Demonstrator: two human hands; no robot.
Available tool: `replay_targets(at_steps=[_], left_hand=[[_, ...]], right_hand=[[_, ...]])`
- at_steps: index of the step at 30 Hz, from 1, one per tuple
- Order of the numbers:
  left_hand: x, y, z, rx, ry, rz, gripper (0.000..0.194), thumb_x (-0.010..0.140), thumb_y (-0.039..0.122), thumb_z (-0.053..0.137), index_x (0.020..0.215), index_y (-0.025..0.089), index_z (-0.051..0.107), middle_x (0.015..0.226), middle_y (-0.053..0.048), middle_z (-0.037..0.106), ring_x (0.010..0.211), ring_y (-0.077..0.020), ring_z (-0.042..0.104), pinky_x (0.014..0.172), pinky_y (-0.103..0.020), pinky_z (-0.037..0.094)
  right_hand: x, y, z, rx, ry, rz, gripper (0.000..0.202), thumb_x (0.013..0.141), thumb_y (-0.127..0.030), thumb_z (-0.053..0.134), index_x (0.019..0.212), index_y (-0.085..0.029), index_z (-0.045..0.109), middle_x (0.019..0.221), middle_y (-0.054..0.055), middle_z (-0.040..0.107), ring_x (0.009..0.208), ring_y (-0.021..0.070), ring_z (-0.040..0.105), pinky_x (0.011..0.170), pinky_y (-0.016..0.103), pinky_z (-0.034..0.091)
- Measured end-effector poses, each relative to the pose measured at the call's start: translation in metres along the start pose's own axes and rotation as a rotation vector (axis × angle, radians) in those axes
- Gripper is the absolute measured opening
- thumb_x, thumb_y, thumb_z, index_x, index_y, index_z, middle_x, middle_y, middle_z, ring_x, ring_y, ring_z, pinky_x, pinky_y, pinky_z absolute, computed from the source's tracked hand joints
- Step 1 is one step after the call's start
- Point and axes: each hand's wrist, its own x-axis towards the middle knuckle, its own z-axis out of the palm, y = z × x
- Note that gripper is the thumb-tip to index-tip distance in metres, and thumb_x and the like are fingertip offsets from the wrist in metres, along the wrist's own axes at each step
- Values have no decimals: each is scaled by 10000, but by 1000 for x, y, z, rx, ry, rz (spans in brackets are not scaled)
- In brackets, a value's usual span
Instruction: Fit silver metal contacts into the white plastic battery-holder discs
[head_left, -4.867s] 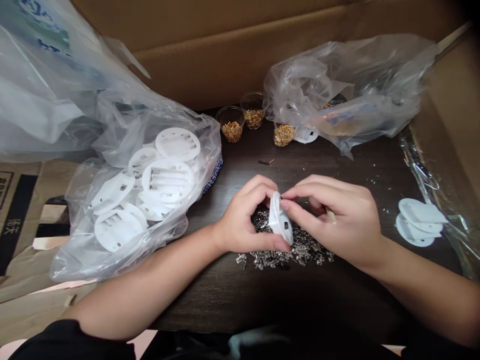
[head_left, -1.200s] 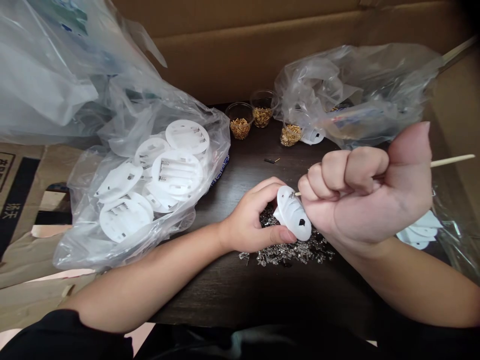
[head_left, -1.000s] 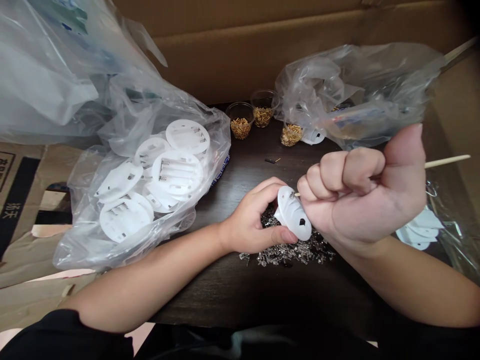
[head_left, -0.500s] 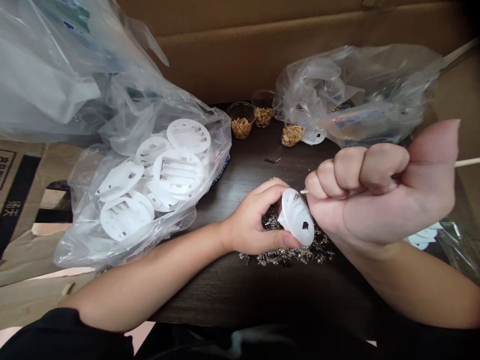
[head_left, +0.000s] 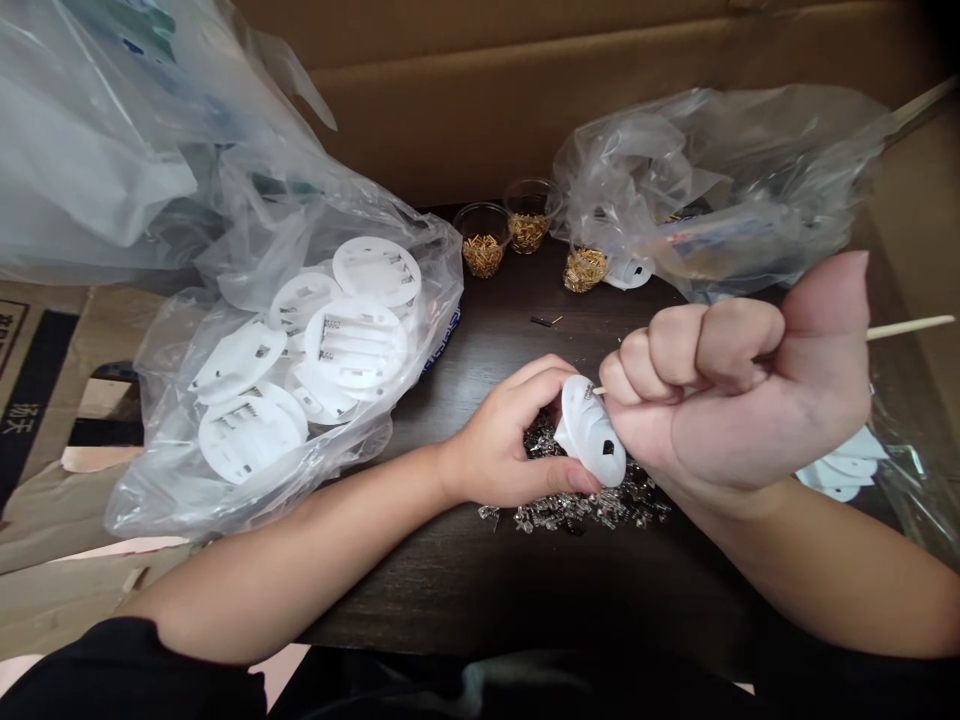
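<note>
Held edge-up in my left hand [head_left: 525, 440] is a round white plastic battery holder [head_left: 600, 445], tilted, with a small dark square hole near its lower end. The thumb lies on its near side and the fingers wrap behind. My right hand [head_left: 712, 390] is closed in a fist around a thin wooden stick [head_left: 911, 327]; its long end sticks out on the right, and its tip meets the holder's upper face by some small metal parts. Beneath both hands lies a heap of small metal springs and clips [head_left: 577, 510], partly covered by them.
On the left, an open clear plastic bag [head_left: 172, 440] holds several white battery holders [head_left: 356, 343]. Clear cups [head_left: 484, 225] of gold-coloured pins stand at the back. Another plastic bag [head_left: 720, 190] lies at the back right, and white pieces [head_left: 844, 465] sit beyond my right wrist. Cardboard [head_left: 465, 100] walls the back.
My right hand has moved left with the stick, whose tip has come from beside the battery holder onto its face. My left hand and the holder have barely shifted.
</note>
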Motion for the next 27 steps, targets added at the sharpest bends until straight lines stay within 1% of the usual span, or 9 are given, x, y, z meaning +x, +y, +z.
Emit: replay_targets(at_steps=[4,8,11,13,17,21,24,27], left_hand=[[-1,-1,1,1,2,5,642,756,741,752,1023,169,635,947,-48,585,843,-169,555,777,-319,505],[-2,-1,1,15,9,-3,640,777,751,725,1023,169,629,949,-50,577,838,-170,543,768,-320,496],[-1,-1,1,27,9,-13,641,791,768,695,1006,169,626,926,-47,564,812,-167,524,730,-312,478],[0,-1,0,28,5,-12,639,781,766,708,996,170,625,916,-43,561,804,-165,520,727,-310,474],[2,-3,-3,24,6,-15,650,768,773,717,994,171,628,904,-39,562,794,-164,514,723,-305,464],[5,-6,-8,37,7,-32,606,812,753,692,939,164,619,874,-29,548,787,-157,502,714,-293,434],[7,-11,-12,56,19,-36,568,855,727,665,899,164,601,847,-18,528,783,-152,488,723,-292,416],[9,-17,-16,37,25,-78,555,870,719,652,910,168,600,843,-13,525,787,-153,484,737,-296,410]], right_hand=[[1,2,-2,29,-9,-30,728,979,-540,586,499,-196,160,487,-59,99,400,73,100,386,272,139],[1,2,-1,-3,16,35,714,1011,-485,569,492,-196,173,491,-56,116,421,83,109,411,276,145],[2,2,-1,-3,14,46,720,1000,-483,591,493,-194,168,492,-57,103,419,85,103,420,282,130],[3,2,-2,9,10,46,722,990,-485,603,498,-194,161,495,-57,96,413,84,105,417,283,122],[5,3,-1,69,29,-48,730,974,-553,578,505,-195,148,485,-63,83,388,72,95,386,270,96],[12,13,-2,41,26,-52,740,969,-551,593,496,-195,149,472,-62,107,390,77,115,399,277,108],[22,28,-9,95,20,-167,753,937,-682,553,502,-209,161,465,-71,94,378,76,70,391,281,64],[33,41,-18,128,-7,-188,756,895,-773,532,494,-226,198,464,-78,91,379,84,49,398,288,53]])
